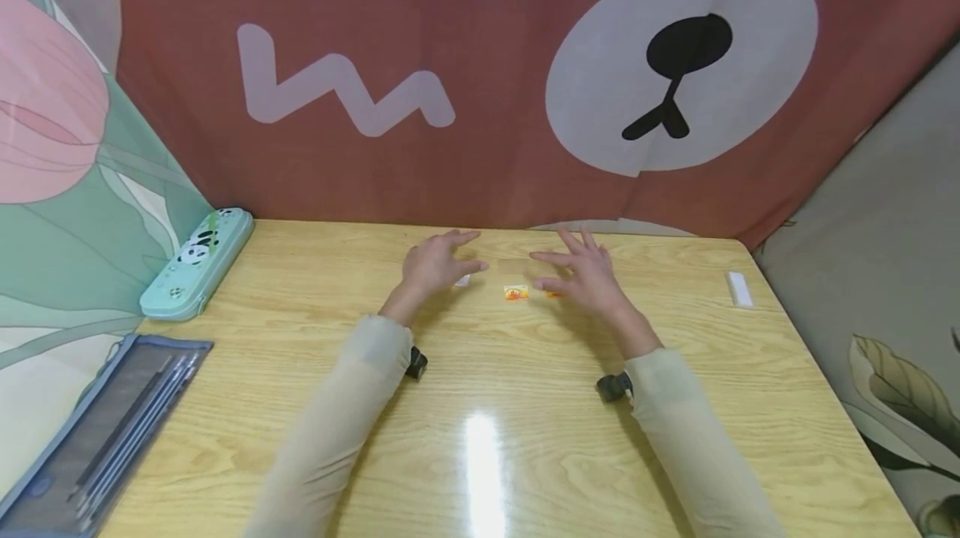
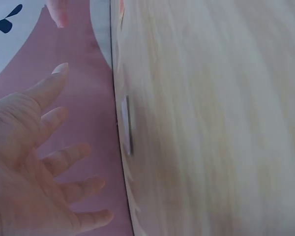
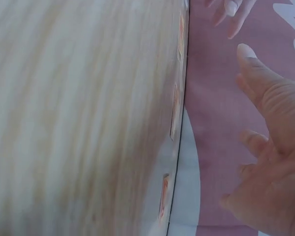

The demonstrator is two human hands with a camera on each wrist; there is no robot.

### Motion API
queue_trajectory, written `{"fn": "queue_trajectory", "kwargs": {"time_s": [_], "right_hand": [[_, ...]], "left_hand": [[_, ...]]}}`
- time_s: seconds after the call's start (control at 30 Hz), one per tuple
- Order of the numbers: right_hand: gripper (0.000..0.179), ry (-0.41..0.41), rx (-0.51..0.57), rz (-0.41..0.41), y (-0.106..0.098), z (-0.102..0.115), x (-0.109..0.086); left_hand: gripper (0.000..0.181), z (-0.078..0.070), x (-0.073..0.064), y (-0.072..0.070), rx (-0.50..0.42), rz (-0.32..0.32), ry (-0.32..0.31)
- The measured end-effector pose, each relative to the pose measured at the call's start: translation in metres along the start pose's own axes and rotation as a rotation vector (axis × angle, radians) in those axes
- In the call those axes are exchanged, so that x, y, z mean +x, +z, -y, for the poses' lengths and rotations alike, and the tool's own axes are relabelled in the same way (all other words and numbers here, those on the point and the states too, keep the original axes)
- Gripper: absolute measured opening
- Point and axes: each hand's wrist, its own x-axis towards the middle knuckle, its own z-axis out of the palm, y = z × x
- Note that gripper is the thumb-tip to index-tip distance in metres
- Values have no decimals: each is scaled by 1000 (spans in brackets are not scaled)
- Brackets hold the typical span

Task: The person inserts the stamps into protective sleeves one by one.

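In the head view my left hand [image 1: 435,261] hovers over the far part of the table with its fingers apart, holding nothing. Beneath its fingertips lies a small whitish flat piece [image 1: 462,281], partly covered; the left wrist view shows this thin piece [image 2: 127,125] edge-on. Fingers spread, my right hand [image 1: 588,273] hangs over the table facing the left one, also with nothing in it. Between the hands a small orange-yellow card [image 1: 516,292] lies flat. A second orange card [image 1: 553,295] is mostly hidden under the right hand. The right wrist view shows several orange pieces [image 3: 174,113] in a row.
A mint pencil case [image 1: 198,263] with a panda print stands at the back left. Nearer on that side is a blue-edged mesh pouch [image 1: 135,421] with pencils inside. A white block [image 1: 739,290] lies at the far right. A printed curtain [image 1: 495,171] borders the table's back edge.
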Motion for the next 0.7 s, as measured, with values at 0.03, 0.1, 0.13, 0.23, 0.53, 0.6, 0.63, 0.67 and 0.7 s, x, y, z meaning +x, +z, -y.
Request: {"fn": "queue_trajectory", "kwargs": {"time_s": [0.03, 0.1, 0.13, 0.23, 0.53, 0.6, 0.63, 0.67, 0.7], "right_hand": [[50, 2, 5, 7, 1, 0, 1], [50, 7, 20, 24, 1, -1, 2], [50, 8, 23, 33, 2, -2, 3], [50, 16, 33, 66, 5, -4, 6], [51, 53, 103, 163, 11, 2, 13], [50, 63, 110, 185, 12, 3, 13], [50, 66, 103, 192, 13, 3, 14], [49, 65, 86, 194, 14, 4, 14], [48, 67, 72, 194, 13, 4, 14]], "left_hand": [[65, -1, 2, 2, 1, 5, -7], [64, -4, 5, 5, 8, 14, -21], [63, -5, 6, 7, 8, 17, -28], [61, -9, 10, 12, 1, 26, -51], [65, -17, 17, 23, -4, 58, -135], [64, -19, 18, 23, -7, 69, -147], [62, -21, 18, 24, -3, 70, -152], [60, -22, 18, 25, 1, 71, -158], [57, -23, 19, 26, 8, 73, -165]]}}
